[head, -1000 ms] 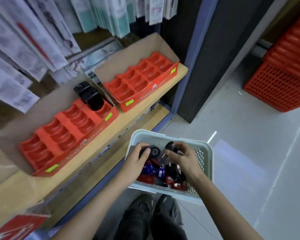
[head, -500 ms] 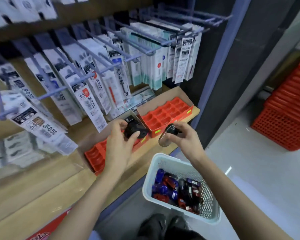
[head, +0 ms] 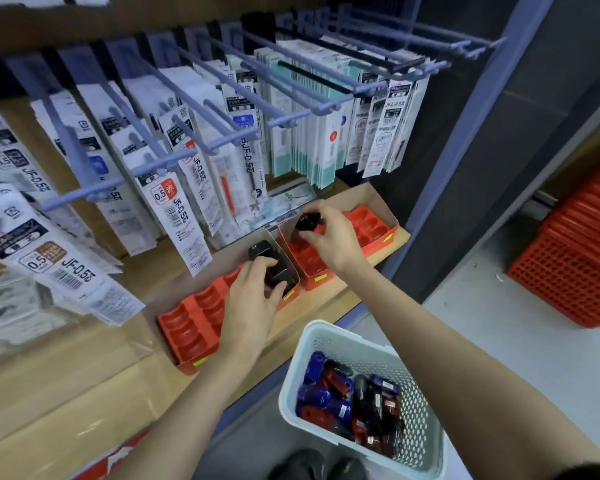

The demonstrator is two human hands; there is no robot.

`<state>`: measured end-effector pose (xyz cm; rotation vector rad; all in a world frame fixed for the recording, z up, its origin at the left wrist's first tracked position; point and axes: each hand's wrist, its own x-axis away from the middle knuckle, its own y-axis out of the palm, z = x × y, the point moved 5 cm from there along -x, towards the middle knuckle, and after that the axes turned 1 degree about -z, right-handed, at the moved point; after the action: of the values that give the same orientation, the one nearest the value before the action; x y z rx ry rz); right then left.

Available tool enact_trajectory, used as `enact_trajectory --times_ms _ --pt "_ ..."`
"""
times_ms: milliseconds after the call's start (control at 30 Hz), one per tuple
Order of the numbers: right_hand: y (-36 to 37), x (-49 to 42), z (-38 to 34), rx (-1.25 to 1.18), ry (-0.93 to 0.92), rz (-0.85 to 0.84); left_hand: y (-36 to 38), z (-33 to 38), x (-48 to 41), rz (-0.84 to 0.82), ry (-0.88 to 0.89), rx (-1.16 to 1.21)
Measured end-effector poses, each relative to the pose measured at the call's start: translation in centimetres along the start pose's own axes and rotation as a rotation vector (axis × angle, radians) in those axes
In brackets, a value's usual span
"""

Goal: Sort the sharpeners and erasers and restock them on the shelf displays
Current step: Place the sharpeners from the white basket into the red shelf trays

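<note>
Two red display trays sit on the wooden shelf: the left tray (head: 194,323) and the right tray (head: 371,226). My left hand (head: 253,299) grips a black sharpener (head: 274,271) over the right end of the left tray, beside other black sharpeners (head: 262,249) standing there. My right hand (head: 329,233) pinches another black sharpener (head: 307,221) above the back left of the right tray. A pale plastic basket (head: 326,337) below the shelf holds several blue, red and black sharpeners (head: 347,400).
Packets of pen refills (head: 174,199) hang on blue pegs (head: 194,98) just above the trays. A blue upright post (head: 465,126) borders the shelf on the right. Stacked red crates (head: 575,271) stand on the grey floor at the right.
Both hands have moved forward from above the shelf edge. The left hand has come down with its sharpener onto the left tray; the right hand has carried its sharpener over the right tray.
</note>
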<state>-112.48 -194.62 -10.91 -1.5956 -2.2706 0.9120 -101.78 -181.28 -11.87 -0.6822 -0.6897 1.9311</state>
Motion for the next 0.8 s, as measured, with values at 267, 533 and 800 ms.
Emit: enact_trajectory --times_ms 267,533,800 --pt "1.8 -0.8 1.3 0.177 -0.071 -0.161 0.1 -0.4 -0.1 0.044 0.036 -0.01" --pt "1.8 -0.4 1.2 0.376 -0.149 -0.099 0.9 -0.8 0.3 0.027 0.113 -0.109" --pt "0.8 2.0 2.4 0.372 -0.056 -0.265 0.7 -0.8 1.3 0.136 0.194 -0.362"
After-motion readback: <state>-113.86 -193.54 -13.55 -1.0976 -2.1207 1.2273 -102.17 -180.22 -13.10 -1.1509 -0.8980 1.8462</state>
